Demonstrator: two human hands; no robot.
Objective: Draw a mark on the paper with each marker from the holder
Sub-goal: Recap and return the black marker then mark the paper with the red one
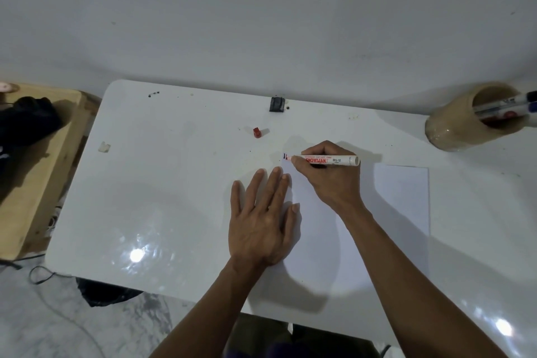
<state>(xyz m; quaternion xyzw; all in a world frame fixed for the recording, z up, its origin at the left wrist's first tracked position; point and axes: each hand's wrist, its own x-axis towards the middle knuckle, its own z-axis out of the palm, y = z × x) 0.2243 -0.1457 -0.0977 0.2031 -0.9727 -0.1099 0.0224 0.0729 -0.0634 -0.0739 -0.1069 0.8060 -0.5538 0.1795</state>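
A white sheet of paper (401, 206) lies on the white table (162, 183). My right hand (331, 174) grips an uncapped white marker with red lettering (334, 160), its tip at the paper's top-left corner beside short dark and red marks (285, 157). My left hand (261, 218) lies flat with fingers spread on the paper's left edge. The marker's red cap (257, 132) stands on the table beyond the paper. A beige holder (462, 122) at the far right holds other markers (505, 109).
A small black block (277, 104) sits at the table's far edge by the wall. A wooden box (37, 171) with dark cloth stands to the left of the table. Cables lie on the marbled floor at the lower left.
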